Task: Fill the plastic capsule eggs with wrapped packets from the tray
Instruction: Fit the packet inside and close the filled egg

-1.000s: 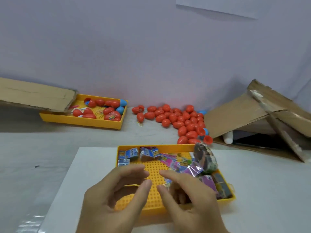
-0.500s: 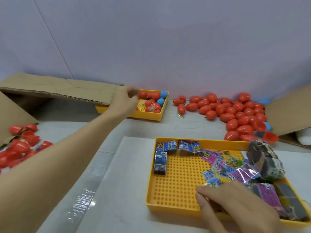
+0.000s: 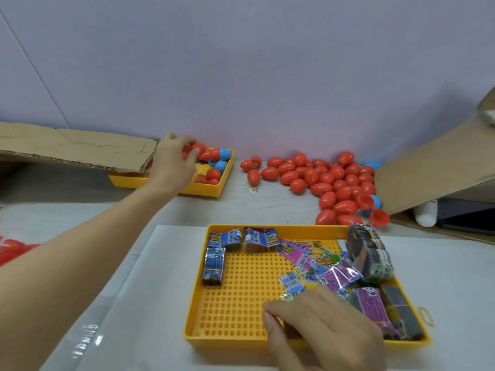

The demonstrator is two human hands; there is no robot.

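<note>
A yellow perforated tray (image 3: 267, 229) lies near me on a white sheet and holds wrapped packets (image 3: 302, 259): pink and purple ones in the middle, blue stacks (image 3: 214, 263) at the left, and a dark bundle (image 3: 368, 253) at the right. My right hand (image 3: 324, 328) rests in this tray with its fingers bent down over the packets, hiding what is under them. My left hand (image 3: 171, 164) reaches into a far yellow tray (image 3: 203, 193) of red and blue capsule eggs. Its fingers curl round a red egg (image 3: 188, 150).
A large pile of red eggs (image 3: 321, 180) lies by the back wall, with open halves (image 3: 379, 218) at its near edge. Cardboard flaps stand at the left (image 3: 72, 148) and the right (image 3: 428, 167). More red eggs (image 3: 13, 250) show at the left edge. A rubber band (image 3: 426, 315) lies beside the near tray.
My hands were together over the near tray. My left hand then swung out to the far tray of eggs and lowered into it. My right hand stayed on the near tray.
</note>
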